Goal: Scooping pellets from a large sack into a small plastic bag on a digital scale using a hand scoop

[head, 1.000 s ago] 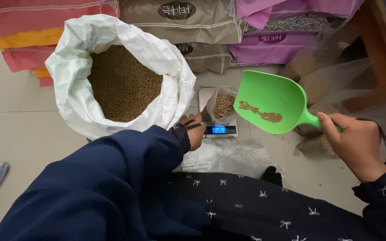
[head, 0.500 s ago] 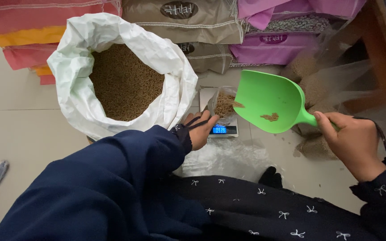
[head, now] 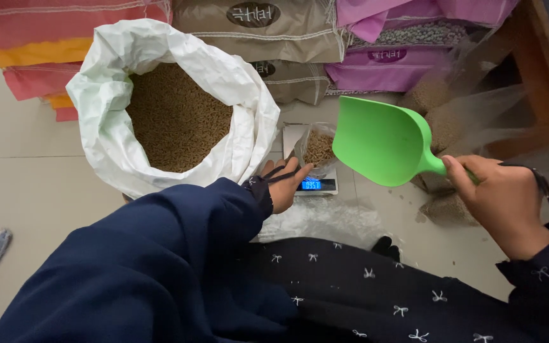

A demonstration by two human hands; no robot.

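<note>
Hands are working apart over a tiled floor [head: 39,190]. The right hand [head: 506,203] is closing its fingers around the handle of a green scoop [head: 382,140], which is sitting tilted in the air with its open mouth pointing toward the top left; its bowl is showing no contents. The left hand [head: 284,184] is resting its fingertips against the near edge of a small clear bag [head: 318,147] of brown pellets (whether it is pinching the bag or merely touching it cannot be told). That bag is standing on a small scale [head: 316,184] with a lit blue display, on the floor just beside the right side of a large white sack [head: 173,114]. The sack is standing open, its rim rolled down, and is holding brown pellets well below the rim. Behind it, along the far edge of the floor, tan [head: 262,25], pink [head: 408,60] and red sacks [head: 52,32] are lying stacked. More clear bags [head: 452,101] of pellets are lying near the right edge, just past the scoop. A dark blue sleeve is covering the left arm.
</note>
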